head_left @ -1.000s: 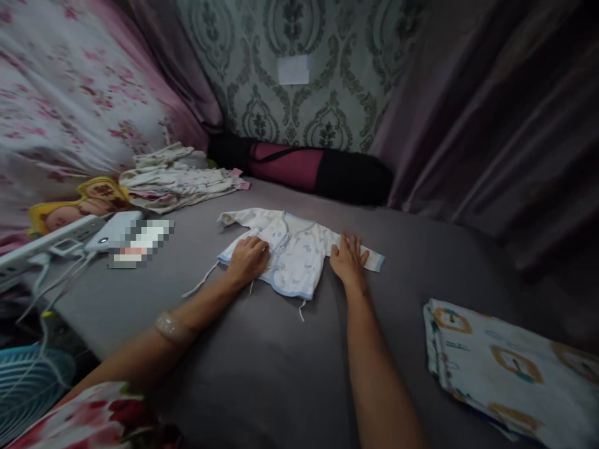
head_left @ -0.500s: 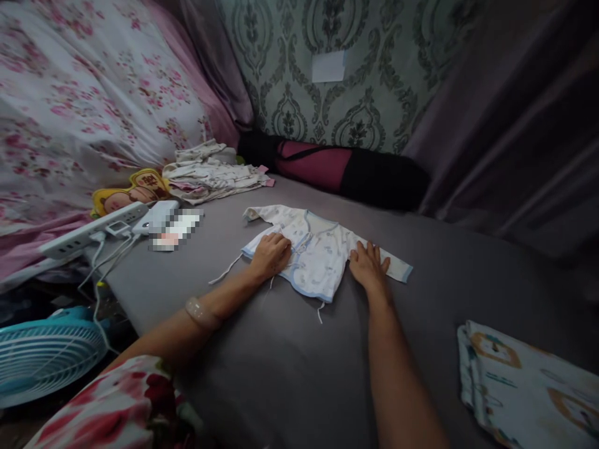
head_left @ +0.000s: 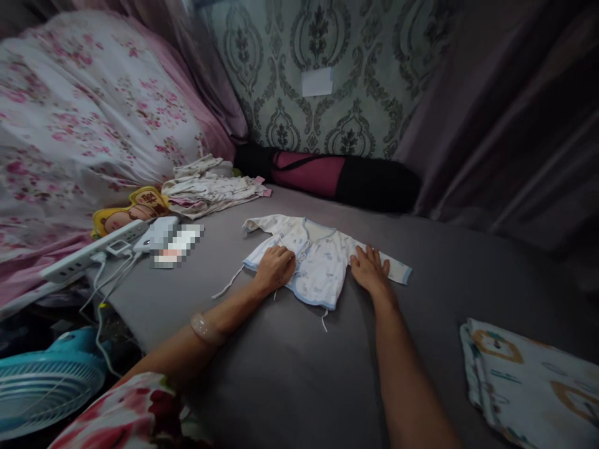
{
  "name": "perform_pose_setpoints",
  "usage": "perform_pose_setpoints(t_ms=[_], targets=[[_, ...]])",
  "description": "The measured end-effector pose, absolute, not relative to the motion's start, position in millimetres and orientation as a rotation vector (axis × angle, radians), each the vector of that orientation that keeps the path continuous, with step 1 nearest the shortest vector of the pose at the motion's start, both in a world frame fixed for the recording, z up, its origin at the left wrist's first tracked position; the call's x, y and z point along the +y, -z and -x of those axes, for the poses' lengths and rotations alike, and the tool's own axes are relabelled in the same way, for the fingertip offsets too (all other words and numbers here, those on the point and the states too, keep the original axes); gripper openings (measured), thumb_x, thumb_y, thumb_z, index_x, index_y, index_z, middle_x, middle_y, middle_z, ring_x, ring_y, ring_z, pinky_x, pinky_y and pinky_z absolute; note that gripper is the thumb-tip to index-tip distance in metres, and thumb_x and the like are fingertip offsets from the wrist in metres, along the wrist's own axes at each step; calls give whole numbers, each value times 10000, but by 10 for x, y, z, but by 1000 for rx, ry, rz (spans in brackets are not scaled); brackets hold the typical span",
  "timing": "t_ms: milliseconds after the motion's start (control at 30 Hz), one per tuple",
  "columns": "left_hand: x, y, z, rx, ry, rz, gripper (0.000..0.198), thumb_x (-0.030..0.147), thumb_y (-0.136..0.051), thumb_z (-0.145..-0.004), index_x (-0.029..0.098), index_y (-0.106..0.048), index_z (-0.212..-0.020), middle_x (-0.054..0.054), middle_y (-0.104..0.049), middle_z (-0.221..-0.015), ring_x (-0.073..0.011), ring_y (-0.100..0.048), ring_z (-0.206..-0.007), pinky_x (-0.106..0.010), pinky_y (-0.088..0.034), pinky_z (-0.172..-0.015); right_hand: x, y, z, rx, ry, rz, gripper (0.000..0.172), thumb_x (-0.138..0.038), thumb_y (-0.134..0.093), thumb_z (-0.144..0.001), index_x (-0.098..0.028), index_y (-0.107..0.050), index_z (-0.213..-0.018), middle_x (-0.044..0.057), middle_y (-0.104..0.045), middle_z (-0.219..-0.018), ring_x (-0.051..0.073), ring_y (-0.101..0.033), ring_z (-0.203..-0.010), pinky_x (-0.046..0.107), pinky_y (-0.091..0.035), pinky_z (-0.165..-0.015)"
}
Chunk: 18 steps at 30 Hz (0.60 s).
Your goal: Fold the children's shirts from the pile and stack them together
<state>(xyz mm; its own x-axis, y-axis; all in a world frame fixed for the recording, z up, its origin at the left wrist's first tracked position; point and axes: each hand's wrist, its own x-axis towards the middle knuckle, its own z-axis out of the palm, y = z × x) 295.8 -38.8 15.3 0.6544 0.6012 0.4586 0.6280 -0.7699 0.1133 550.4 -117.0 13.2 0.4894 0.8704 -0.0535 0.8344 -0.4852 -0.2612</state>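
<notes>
A small white baby shirt (head_left: 325, 274) with blue edging and thin tie strings lies spread on the grey bed sheet, its sleeves stretched out to both sides. My left hand (head_left: 276, 269) rests on the front panel near the ties, fingers bent together over the cloth; the fingertips are partly hidden. My right hand (head_left: 372, 269) lies flat with fingers spread where the right sleeve meets the body of the shirt. A bracelet (head_left: 206, 328) circles my left wrist.
Folded printed cloth (head_left: 528, 380) lies at the right front. Rumpled clothes (head_left: 210, 187), a yellow cushion (head_left: 133, 212) and a power strip (head_left: 93, 252) with cables line the left side. A blue fan (head_left: 51, 380) stands below the bed edge. A long black-and-maroon bag (head_left: 309, 174) lies by the wall.
The view has tilted slightly, so most things sit a little lower in the picture. Both hands stay at nearly the same places on the shirt.
</notes>
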Motion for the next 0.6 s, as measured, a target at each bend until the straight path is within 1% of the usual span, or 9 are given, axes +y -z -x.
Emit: perform_pose_setpoints(t_ms=[100, 300, 433, 533, 600], targets=[[-387, -148, -2960, -1064, 826, 2838, 169, 199, -478, -889, 177, -646, -893, -95, -665, -880, -218, -582, -837, -362, -428, -752, -1157, -121, -5513, -1475, -242, 2550, 539, -380, -238, -1000, -205, -366, -1493, 95, -243, -1597, 296, -191, -1464, 581, -129, -1157], [-390, -178, -2958, -1079, 1122, 2925, 139, 190, -503, -883, 190, -641, -869, -77, -672, -851, -197, -600, -822, -349, -440, -766, -1133, -77, -5511, -1477, -172, 2598, 531, -376, -214, -1006, -227, -364, -1493, 85, -265, -1591, 288, -219, -1457, 580, -150, -1148], [-381, -344, -2906, -1028, 1276, 2992, 149, 185, -500, -886, 190, -643, -845, -72, -670, -816, -184, -602, -798, -340, -450, -761, -1146, -42, -5497, -1467, -108, 2568, 530, -362, -219, -1004, -207, -384, -1483, 92, -287, -1582, 290, -231, -1454, 581, -145, -1151], [-230, -511, -2728, -1026, 1404, 3001, 152, 198, -500, -878, 190, -645, -837, -64, -669, -807, -177, -601, -796, -332, -459, -777, -1180, -55, -5530, -1422, -128, 2514, 516, -351, -268, -991, -200, -415, -1462, 93, -311, -1572, 252, -236, -1456, 543, -124, -1171], [-23, -600, -2519, -1134, 1512, 2975, 158, 197, -494, -858, 183, -651, -858, -56, -672, -824, -170, -604, -798, -315, -467, -775, -1200, -89, -5577, -1348, -207, 2474, 505, -335, -319, -975, -198, -441, -1446, 96, -346, -1555, 234, -289, -1436, 504, -133, -1180]])
